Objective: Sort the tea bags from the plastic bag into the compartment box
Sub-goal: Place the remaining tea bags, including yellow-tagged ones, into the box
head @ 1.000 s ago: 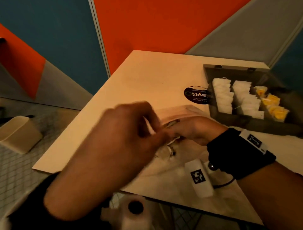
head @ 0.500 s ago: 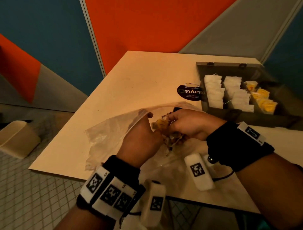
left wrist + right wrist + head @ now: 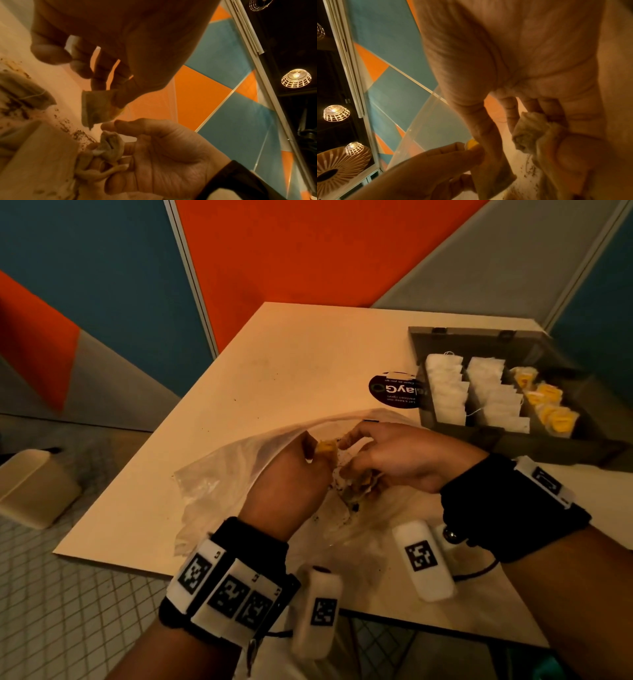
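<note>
A clear plastic bag point(image 3: 233, 474) lies open on the table point(image 3: 291, 364). My left hand point(image 3: 310, 451) reaches into its mouth and pinches a yellow-tagged tea bag point(image 3: 325, 447) between thumb and fingers; in the left wrist view that tea bag point(image 3: 97, 106) hangs from the fingers. My right hand point(image 3: 356, 463) is just beside it, curled round a crumpled bunch of tea bags point(image 3: 110, 147), its thumb tip near the hanging bag's lower edge. The dark compartment box point(image 3: 513, 446) stands open at the right, with white tea bags point(image 3: 448, 392) in two compartments and yellow ones point(image 3: 548, 405) in a third.
Loose tea crumbs point(image 3: 73, 129) are scattered inside the bag. A round black sticker point(image 3: 394, 390) sits on the table left of the box. A beige bin point(image 3: 34, 491) stands on the tiled floor at the left. The table's near edge runs just under my wrists.
My left hand, blurred above the bag a second ago, has come down into the bag's mouth and taken the yellow-tagged tea bag. The right hand has kept its bunch and hardly moved.
</note>
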{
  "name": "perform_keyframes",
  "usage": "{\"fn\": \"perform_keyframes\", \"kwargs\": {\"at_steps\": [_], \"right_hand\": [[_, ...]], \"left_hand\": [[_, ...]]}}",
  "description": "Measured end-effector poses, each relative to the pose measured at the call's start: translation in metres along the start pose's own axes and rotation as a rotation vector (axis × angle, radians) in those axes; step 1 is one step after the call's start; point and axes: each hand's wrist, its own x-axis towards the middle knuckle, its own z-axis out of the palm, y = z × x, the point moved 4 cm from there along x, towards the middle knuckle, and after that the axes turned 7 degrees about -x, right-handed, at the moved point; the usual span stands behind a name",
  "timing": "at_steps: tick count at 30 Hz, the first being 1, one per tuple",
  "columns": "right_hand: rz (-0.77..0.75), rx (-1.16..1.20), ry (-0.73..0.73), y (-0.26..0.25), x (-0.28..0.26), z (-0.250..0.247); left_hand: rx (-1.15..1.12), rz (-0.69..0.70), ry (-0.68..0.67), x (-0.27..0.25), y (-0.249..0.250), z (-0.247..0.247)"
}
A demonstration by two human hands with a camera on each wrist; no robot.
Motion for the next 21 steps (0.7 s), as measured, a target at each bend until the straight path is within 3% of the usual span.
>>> {"fn": "perform_keyframes", "kwargs": {"at_steps": [11,17,21], "right_hand": [[-0.099,-0.044,0.126,0.012,-0.015,-0.009],[-0.145,-0.119,0.122,0.009,-0.018,-0.002],[-0.224,0.016,0.149,0.003,-0.022,-0.005]], "left_hand": [[-0.179,-0.044,0.072,-0.001,-0.004,0.000],[-0.150,-0.024,0.049,0.001,-0.009,-0.001],[-0.072,-0.023,0.058,0.002,-0.014,-0.003]]}}
